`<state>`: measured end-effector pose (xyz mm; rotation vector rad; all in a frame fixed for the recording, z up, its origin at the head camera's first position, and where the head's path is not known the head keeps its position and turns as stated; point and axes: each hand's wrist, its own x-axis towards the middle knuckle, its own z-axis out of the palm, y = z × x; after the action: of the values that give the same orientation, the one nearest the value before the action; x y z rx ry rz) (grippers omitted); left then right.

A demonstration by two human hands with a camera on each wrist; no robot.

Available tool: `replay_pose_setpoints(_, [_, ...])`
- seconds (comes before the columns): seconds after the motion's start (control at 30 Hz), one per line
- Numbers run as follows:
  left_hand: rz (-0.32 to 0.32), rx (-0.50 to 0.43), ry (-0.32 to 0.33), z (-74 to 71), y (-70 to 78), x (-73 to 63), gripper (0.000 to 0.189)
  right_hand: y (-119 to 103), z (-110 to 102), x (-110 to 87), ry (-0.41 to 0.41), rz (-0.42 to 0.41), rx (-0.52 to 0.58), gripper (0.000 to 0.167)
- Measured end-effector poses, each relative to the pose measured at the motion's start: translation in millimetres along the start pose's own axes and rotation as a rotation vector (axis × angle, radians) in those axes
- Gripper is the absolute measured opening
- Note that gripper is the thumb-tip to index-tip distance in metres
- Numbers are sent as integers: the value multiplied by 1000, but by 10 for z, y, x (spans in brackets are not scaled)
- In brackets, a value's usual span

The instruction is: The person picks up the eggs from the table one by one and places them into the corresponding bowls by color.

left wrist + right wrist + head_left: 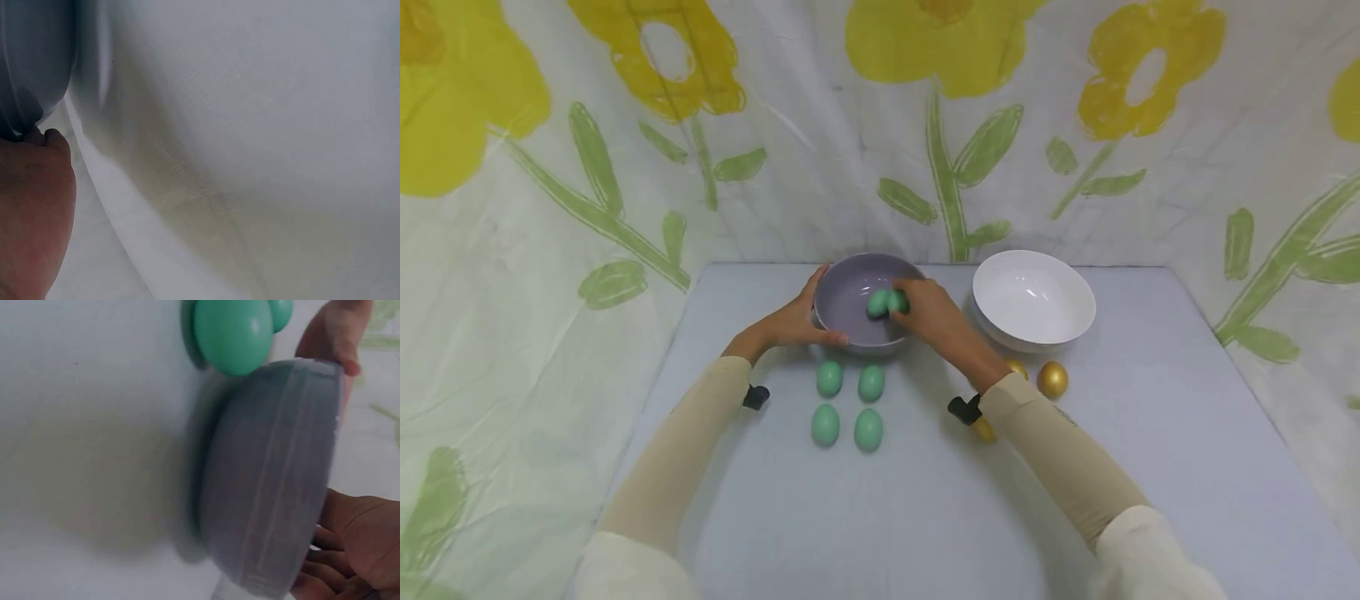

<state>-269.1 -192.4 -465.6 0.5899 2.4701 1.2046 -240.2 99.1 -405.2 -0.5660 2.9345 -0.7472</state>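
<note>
A grey-purple bowl point(850, 312) stands toward the back of the table. My left hand point(793, 321) grips its left side, thumb along the front rim and fingers around the far side. Over the bowl's right rim reaches my right hand point(928, 310), its fingertips pinching a green egg point(899, 302) inside. Another green egg point(877, 304) lies against it in the bowl. In the right wrist view, the bowl's outer wall point(269, 481) hides the right fingertips. Several green eggs, among them a front one point(868, 430), sit on the table before the bowl.
To the right stands a white bowl point(1033, 300). A gold egg point(1053, 379) lies in front of it, with more gold eggs partly hidden by the right forearm. Behind the table point(775, 517) hangs a flower-painted sheet point(820, 167).
</note>
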Motion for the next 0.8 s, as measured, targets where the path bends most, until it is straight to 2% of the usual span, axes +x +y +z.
replay_pose_setpoints(0.1, [8,1,1,-4,8,0,145,3,44,48,0,-7,-41,42])
replay_pose_setpoints(0.27, [10,-14,2,6,11,-2,145,18,111,142,3,-20,-108,22])
replay_pose_setpoints(0.57, [-2,-14,-16,32,39,-29,141,82,227,267,-14,-48,-104,8])
replay_pose_setpoints(0.63, [-3,-13,-25,15,71,-21,141,90,235,296,-20,-57,-104,13])
replay_pose_setpoints(0.8, [12,-15,-16,-3,44,-9,142,85,268,374,-43,-72,-101,44])
